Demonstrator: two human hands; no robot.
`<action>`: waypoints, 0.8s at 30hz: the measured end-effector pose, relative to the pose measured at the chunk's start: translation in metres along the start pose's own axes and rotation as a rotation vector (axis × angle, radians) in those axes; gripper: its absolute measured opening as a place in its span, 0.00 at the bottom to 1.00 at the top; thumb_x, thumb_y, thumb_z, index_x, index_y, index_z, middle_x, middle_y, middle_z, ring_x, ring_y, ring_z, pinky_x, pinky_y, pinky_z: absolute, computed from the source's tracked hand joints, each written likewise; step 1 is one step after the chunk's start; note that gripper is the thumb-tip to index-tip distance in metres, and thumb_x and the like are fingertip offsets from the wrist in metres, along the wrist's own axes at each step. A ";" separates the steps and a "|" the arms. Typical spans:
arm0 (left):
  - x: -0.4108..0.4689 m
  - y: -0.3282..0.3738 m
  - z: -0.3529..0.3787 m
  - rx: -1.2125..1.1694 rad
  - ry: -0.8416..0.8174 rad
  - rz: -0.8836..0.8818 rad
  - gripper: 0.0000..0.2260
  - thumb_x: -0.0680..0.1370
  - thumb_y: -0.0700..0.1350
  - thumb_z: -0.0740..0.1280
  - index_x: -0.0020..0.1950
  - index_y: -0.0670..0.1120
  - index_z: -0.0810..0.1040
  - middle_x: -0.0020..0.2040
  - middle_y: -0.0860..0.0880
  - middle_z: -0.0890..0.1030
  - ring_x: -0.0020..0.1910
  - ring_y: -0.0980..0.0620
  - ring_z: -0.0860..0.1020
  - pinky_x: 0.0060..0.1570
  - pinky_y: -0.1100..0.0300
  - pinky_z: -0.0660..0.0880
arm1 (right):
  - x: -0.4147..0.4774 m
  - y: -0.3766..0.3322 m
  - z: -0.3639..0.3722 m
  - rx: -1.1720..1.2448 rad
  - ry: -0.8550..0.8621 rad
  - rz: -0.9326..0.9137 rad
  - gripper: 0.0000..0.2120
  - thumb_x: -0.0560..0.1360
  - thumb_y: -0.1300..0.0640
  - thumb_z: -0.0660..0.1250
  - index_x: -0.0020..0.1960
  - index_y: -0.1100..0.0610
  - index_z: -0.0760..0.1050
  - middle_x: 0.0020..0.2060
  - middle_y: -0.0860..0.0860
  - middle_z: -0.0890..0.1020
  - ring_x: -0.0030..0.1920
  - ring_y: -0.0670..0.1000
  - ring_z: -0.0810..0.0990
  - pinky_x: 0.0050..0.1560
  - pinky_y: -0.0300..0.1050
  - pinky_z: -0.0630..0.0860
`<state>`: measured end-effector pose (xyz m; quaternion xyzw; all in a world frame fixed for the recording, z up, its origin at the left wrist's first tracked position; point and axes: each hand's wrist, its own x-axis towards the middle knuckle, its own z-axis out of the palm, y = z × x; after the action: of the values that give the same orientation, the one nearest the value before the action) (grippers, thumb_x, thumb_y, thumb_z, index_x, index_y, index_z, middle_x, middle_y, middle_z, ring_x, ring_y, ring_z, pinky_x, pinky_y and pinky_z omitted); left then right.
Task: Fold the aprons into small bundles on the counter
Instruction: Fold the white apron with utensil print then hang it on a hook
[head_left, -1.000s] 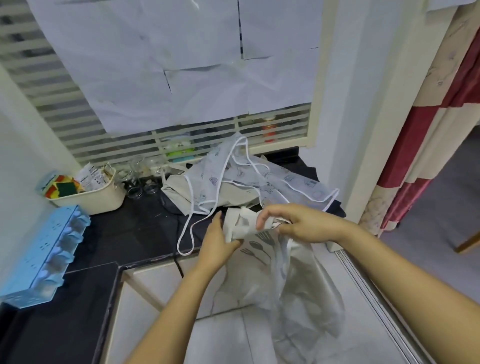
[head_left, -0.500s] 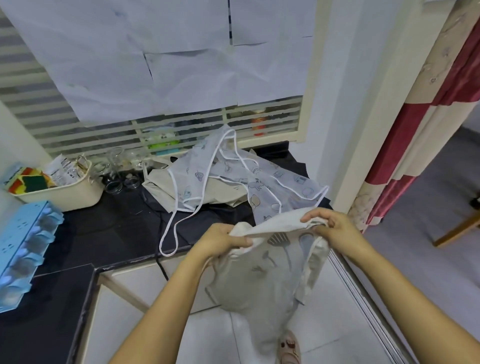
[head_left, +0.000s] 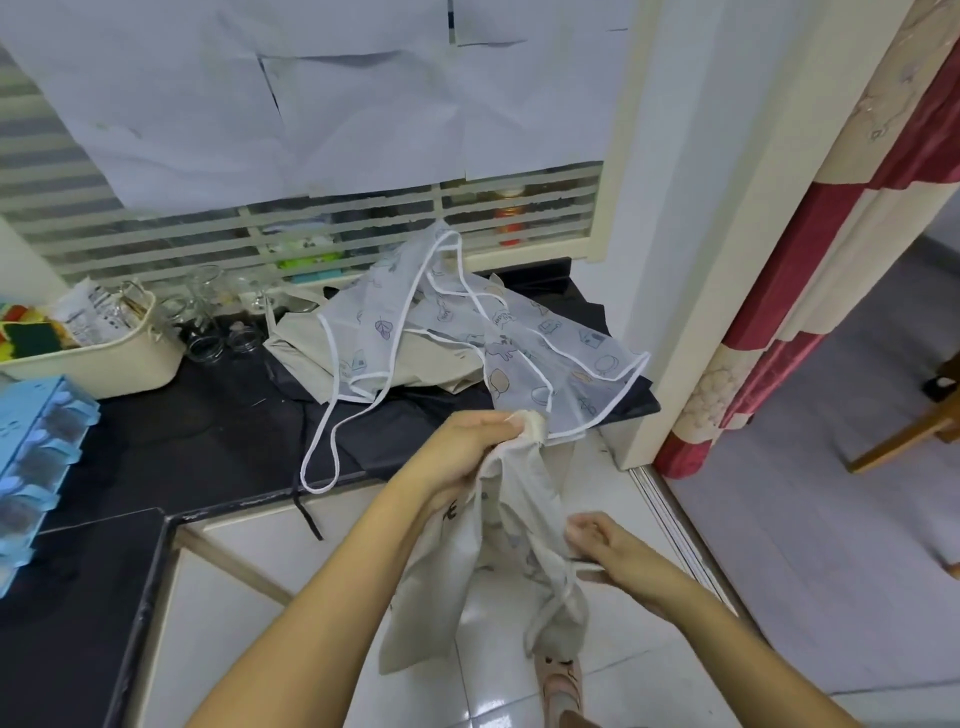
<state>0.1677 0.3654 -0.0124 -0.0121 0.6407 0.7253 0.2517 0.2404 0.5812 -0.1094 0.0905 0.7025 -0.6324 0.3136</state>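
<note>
You held the cream printed apron (head_left: 504, 561) off the tabletop (head_left: 171, 447). It hung in front of the tabletop's front edge, above the tiled floor (head_left: 779, 571). Your left grip (head_left: 467, 447) was curled round its bunched top, pinching a wad of fabric just past the tabletop's edge. Your right grip (head_left: 605, 545), lower and further right, pinched a thin tie (head_left: 589, 568) of the same apron between thumb and fingers. The rest of the cloth drooped loose between your arms, down toward your sandalled foot (head_left: 561, 675).

On the tabletop a sheer printed apron (head_left: 519, 332) with white trim lay crumpled over a beige apron (head_left: 301, 348), both resting on a black cloth (head_left: 415, 436). The white strap loop (head_left: 322, 457) of the sheer apron trailed to the front edge. To the left sat a cream basket (head_left: 104, 364), some glass jars (head_left: 208, 332) beside it, and a blue plastic rack (head_left: 36, 441). A red-and-cream curtain (head_left: 831, 260) hung at the right.
</note>
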 end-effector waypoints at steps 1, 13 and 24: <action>-0.001 0.006 -0.001 0.016 -0.049 -0.009 0.09 0.77 0.40 0.66 0.54 0.38 0.82 0.44 0.40 0.82 0.40 0.50 0.79 0.39 0.62 0.75 | 0.005 -0.005 0.007 0.030 0.031 -0.044 0.40 0.62 0.36 0.72 0.67 0.53 0.65 0.61 0.49 0.76 0.57 0.44 0.79 0.56 0.41 0.77; -0.030 0.085 -0.029 0.584 -0.233 0.113 0.20 0.70 0.34 0.74 0.60 0.48 0.80 0.58 0.51 0.82 0.56 0.54 0.80 0.58 0.60 0.75 | 0.027 -0.078 0.030 0.877 -0.335 0.166 0.42 0.50 0.66 0.84 0.62 0.66 0.76 0.57 0.60 0.80 0.52 0.57 0.83 0.56 0.57 0.78; -0.025 0.030 -0.056 0.875 0.277 -0.053 0.26 0.75 0.57 0.69 0.27 0.47 0.59 0.18 0.56 0.62 0.20 0.59 0.62 0.27 0.61 0.57 | -0.033 -0.180 -0.043 0.605 0.050 -0.370 0.10 0.71 0.57 0.67 0.48 0.58 0.83 0.30 0.51 0.79 0.22 0.44 0.69 0.25 0.34 0.71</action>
<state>0.1610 0.3025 0.0141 -0.0177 0.9138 0.3713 0.1637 0.1576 0.5977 0.0590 0.0659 0.4956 -0.8554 0.1355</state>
